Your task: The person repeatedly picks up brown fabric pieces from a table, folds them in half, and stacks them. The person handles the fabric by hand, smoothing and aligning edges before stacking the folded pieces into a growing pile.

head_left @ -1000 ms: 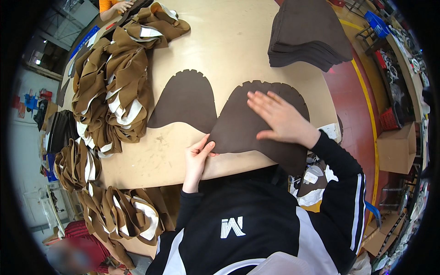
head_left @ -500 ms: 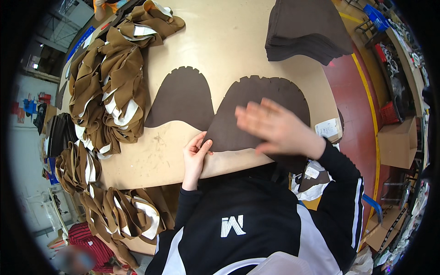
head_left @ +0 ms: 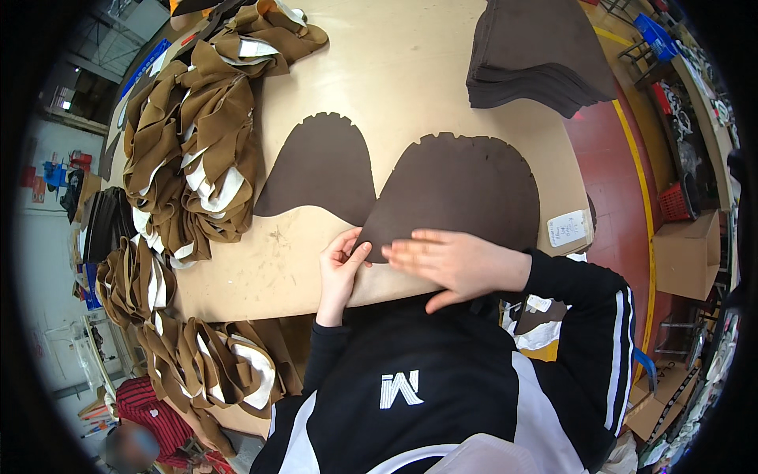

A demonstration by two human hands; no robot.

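Observation:
A large dark brown flat piece [head_left: 466, 186], rounded and notched along its far edge, lies in front of me at the table's near edge. My left hand [head_left: 339, 268] pinches its near left corner between thumb and fingers. My right hand [head_left: 462, 265] lies flat across its near edge, fingers stretched out and pointing left, holding nothing. To the left is a second dark brown piece [head_left: 320, 170], similarly notched, with a curved near edge. Its right side meets or nearly meets the large piece.
A thick stack of dark brown pieces [head_left: 541, 55] sits at the far right of the tan table [head_left: 395, 47]. Bundled brown-and-white pieces [head_left: 154, 118] crowd its left side. A written label [head_left: 567, 229] lies at the right edge. At lower left is a person in a striped top [head_left: 150, 411].
My right hand has swept down and left across the large piece, from its middle to its near edge. The left hand keeps its pinch on the corner.

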